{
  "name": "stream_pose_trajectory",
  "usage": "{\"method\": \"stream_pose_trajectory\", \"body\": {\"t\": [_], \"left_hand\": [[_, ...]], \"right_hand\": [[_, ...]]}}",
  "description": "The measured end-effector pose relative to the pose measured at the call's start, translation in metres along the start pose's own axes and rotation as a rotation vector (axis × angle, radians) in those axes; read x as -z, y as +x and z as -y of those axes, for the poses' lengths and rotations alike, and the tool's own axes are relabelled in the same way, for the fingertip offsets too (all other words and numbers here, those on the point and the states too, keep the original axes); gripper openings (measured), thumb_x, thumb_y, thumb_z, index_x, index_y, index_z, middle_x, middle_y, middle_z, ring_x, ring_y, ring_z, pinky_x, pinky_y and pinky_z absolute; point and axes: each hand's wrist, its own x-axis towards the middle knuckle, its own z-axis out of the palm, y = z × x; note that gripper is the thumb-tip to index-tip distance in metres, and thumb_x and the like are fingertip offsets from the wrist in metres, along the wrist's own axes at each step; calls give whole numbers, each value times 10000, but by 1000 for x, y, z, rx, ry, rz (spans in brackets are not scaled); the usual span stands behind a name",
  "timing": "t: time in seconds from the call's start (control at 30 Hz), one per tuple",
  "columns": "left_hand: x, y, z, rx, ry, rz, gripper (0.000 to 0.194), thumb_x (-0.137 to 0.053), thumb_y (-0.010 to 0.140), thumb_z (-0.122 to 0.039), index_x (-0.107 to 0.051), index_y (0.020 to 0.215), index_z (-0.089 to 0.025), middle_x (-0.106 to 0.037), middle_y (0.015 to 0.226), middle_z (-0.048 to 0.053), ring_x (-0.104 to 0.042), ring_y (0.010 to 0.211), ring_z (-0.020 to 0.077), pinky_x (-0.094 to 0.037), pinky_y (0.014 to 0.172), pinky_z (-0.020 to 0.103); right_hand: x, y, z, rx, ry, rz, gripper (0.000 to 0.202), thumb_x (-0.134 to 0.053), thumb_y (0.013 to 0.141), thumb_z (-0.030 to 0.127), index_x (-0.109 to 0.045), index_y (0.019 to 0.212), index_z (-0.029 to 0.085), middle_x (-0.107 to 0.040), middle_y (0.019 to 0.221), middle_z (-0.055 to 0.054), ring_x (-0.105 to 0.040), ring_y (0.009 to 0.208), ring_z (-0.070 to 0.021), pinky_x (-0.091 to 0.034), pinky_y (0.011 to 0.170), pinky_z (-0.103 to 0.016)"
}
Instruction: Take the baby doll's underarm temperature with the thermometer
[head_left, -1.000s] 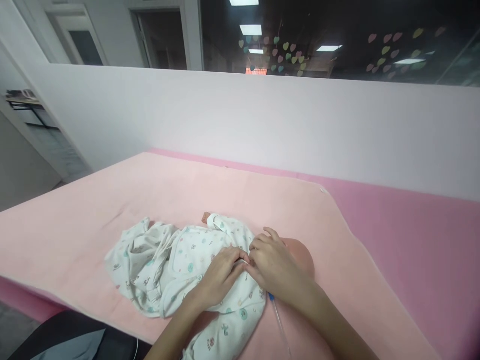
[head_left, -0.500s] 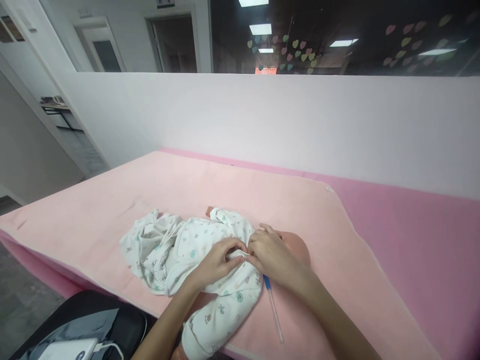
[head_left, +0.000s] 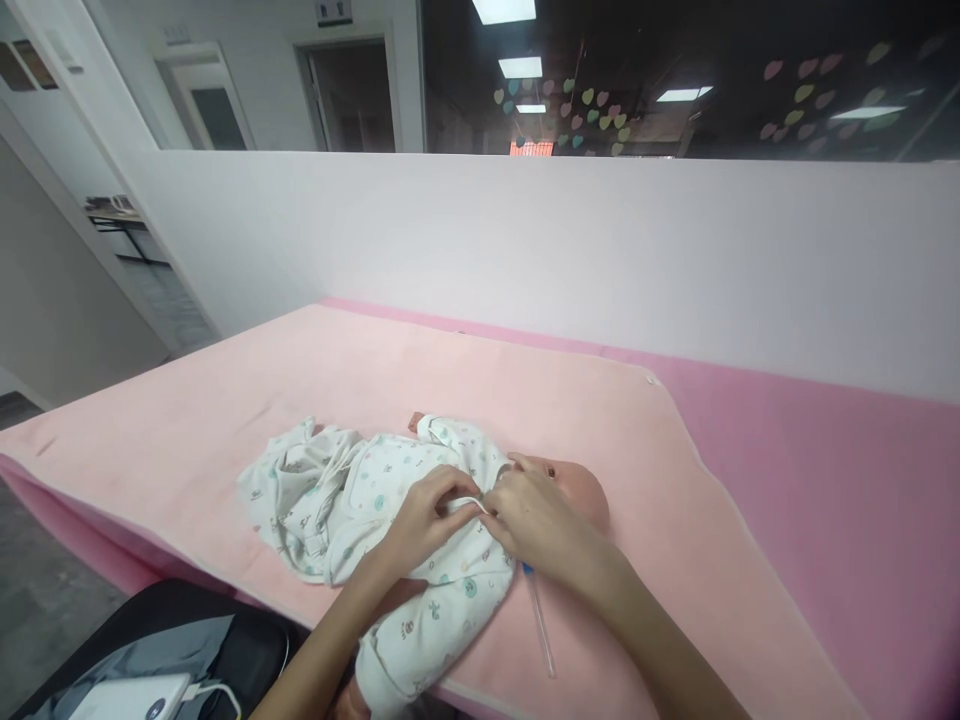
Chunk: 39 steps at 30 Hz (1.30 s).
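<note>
Printed garment (head_left: 379, 495), in the head view, lies on the doll (head_left: 587, 490) atop the worktop (head_left: 247, 375); I judge it light, soft, best held by its neckline edge. My left hand's (head_left: 426, 512) fingers pinch that edge, nearly closed; my right hand's (head_left: 536, 520) curl onto it alongside, tips partly hidden.

We look through one camera worn on the head, facing forward and down across the pale pink cloth-covered worktop (head_left: 697, 570). From above and behind, fairly near, we have the bare left hand (head_left: 424, 515) and bare right hand (head_left: 534, 520) at lower centre; the smooth white wall (head_left: 540, 255) stands farther off, across the middle of the frame.
</note>
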Motion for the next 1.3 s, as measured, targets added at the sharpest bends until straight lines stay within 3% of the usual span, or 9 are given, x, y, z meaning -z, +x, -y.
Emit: {"method": "stream_pose_trajectory", "body": {"t": [0.13, 0.3, 0.5, 0.6, 0.7, 0.87, 1.03, 1.1, 1.3], "left_hand": [[11, -23, 8, -65, 229, -85, 161, -515, 852, -306, -626, 925, -216, -602, 1008, 67, -521, 985, 221, -400, 887, 367], [24, -42, 15, 70, 86, -71, 183, -474, 878, -313, -626, 900, -215, -576, 1075, 79, -513, 1018, 222, -438, 824, 337], [21, -40, 16, 93, -54, -120, 184, -497, 863, -340, -590, 856, -182, -597, 951, 78, -536, 935, 208, -425, 844, 345], [21, -41, 16, 101, -95, -113, 194, -485, 869, -344, -577, 842, -174, -588, 942, 79, -537, 908, 195, -430, 809, 318], [23, -43, 17, 135, -102, -98, 219, -460, 882, -358, -572, 876, -169, -588, 912, 69, -541, 834, 173, -437, 745, 290], [25, -40, 21, 183, -78, -84, 242, -442, 891, -352, -595, 882, -164, -602, 851, 50, -547, 770, 161, -438, 708, 279], [31, -38, 15, 86, -33, -42, 212, -482, 872, -334, -628, 923, -189, -622, 921, 57, -558, 869, 180, -436, 788, 293], [34, -39, 14, 61, -18, -3, 209, -545, 836, -344, -636, 956, -199, -628, 969, 65, -557, 910, 193, -438, 795, 292], [34, -37, 19, 161, -5, -12, 208, -540, 836, -327, -676, 930, -201, -655, 969, 57, -573, 751, 158, -435, 620, 240]], "right_hand": [[9, -4, 1, -10, 60, 38, 335, -550, 760, 186, -425, 449, 190, -460, 433, 27, -463, 558, -127, -369, 800, -299], [13, -7, 7, 55, 108, 110, 375, -573, 760, 178, -417, 418, 187, -452, 406, 43, -433, 494, -103, -367, 839, -312], [-5, 5, 27, 22, 66, -116, 284, -556, 831, 422, -563, 675, 185, -584, 678, -2, -534, 706, -153, -249, 1006, -432], [-21, 11, 39, 86, -31, -155, 161, -519, 868, 263, -570, 741, 177, -588, 722, -18, -530, 751, -167, -225, 1016, -457], [-33, 14, 44, 100, -39, -165, 161, -461, 868, 128, -567, 756, 174, -573, 713, -6, -512, 708, -145, -233, 1011, -430], [-37, 16, 44, 76, 23, -186, 151, -448, 877, 158, -567, 785, 173, -558, 704, -6, -487, 661, -139, -312, 906, -378], [-33, 16, 41, 64, 64, -179, 170, -439, 883, 177, -560, 763, 175, -570, 716, -11, -499, 682, -146, -323, 843, -363], [-31, 16, 39, 64, 79, -174, 162, -453, 877, 181, -562, 757, 175, -573, 716, -10, -496, 679, -143, -321, 846, -367], [-31, 16, 36, 156, 5, -221, 188, -487, 835, 120, -567, 675, 177, -552, 660, 1, -468, 654, -130, -263, 954, -401]]}}
